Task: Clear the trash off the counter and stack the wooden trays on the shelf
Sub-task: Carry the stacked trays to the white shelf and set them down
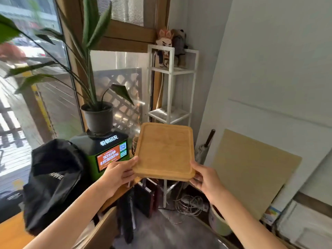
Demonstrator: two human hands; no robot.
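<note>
Floating level in mid-air at the centre of the view, the wooden trays [164, 150] are held as a small stack, a second edge showing under the top one along the near side. The left hand [117, 174] grips the near left corner, thumb on the top rim and fingers curled beneath, closed on the stack. The right hand [204, 177] pinches the near right corner the same way, thumb above and fingers under the lower tray. Just beyond the trays stands a white metal shelf unit [170, 83], its middle tier bare of trays and its upper tier carrying two plush dolls [170, 44]. To the left of the trays, a green power-bank charging kiosk [107, 151] sits on the wooden counter [10, 232] with a black potted plant [98, 114] on top of it. A black bag [52, 180] slumps on the counter nearer and further left. On the right, a beige board [251, 169] leans against the white wall, and tangled cables [188, 203] lie on the floor below the shelf.
</note>
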